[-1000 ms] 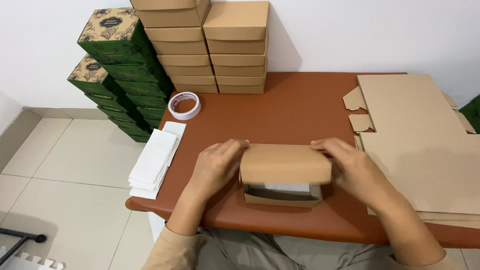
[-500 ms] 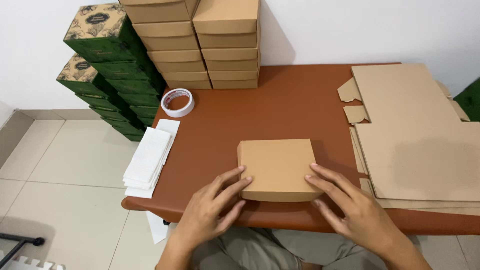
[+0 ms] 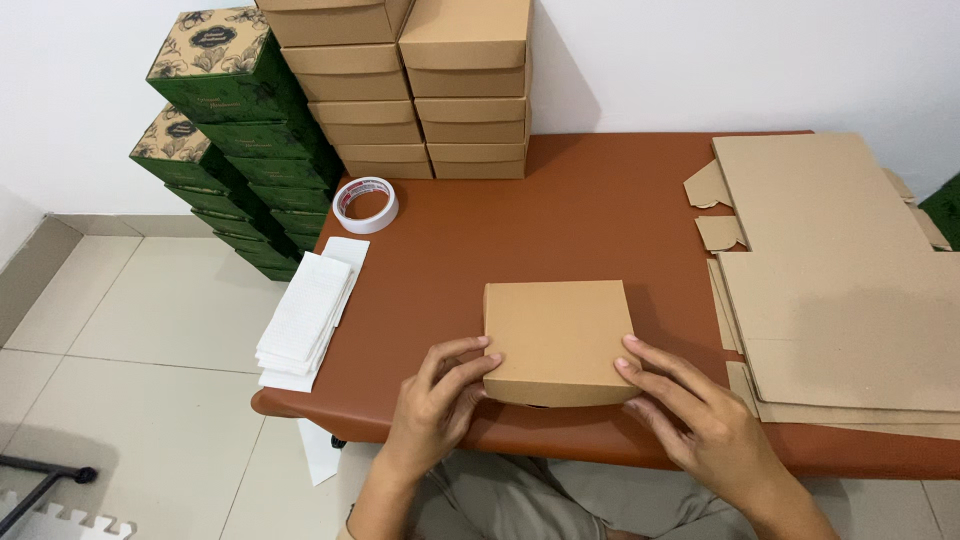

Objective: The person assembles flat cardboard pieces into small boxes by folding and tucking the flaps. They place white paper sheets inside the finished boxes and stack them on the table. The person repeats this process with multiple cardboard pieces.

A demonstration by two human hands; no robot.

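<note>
Nearest the camera, the left hand [image 3: 435,405] rests with fingers spread and lightly curled, its fingertips touching the near left corner of a closed brown cardboard box [image 3: 557,340]. The right hand [image 3: 695,420] lies open, fingers stretched out, its fingertips pressing the box's near right edge. Neither hand grips the box; both simply rest against it from either side. The box sits flat on the reddish-brown counter [image 3: 560,220], close to the near edge and roughly at its middle.

Just right of the box lies a pile of flat, unfolded cardboard sheets [image 3: 840,290], reaching almost to the counter's far side. At the counter's left edge a stack of white paper slips [image 3: 310,310] hangs partly over the side. Farther back on the left sits a roll of tape [image 3: 366,204].

Against the wall at the far side stand two stacks of closed brown boxes [image 3: 440,95], side by side. To the left of the counter, tilted stacks of dark green boxes with patterned lids [image 3: 225,150] rise from the tiled floor [image 3: 130,330].
</note>
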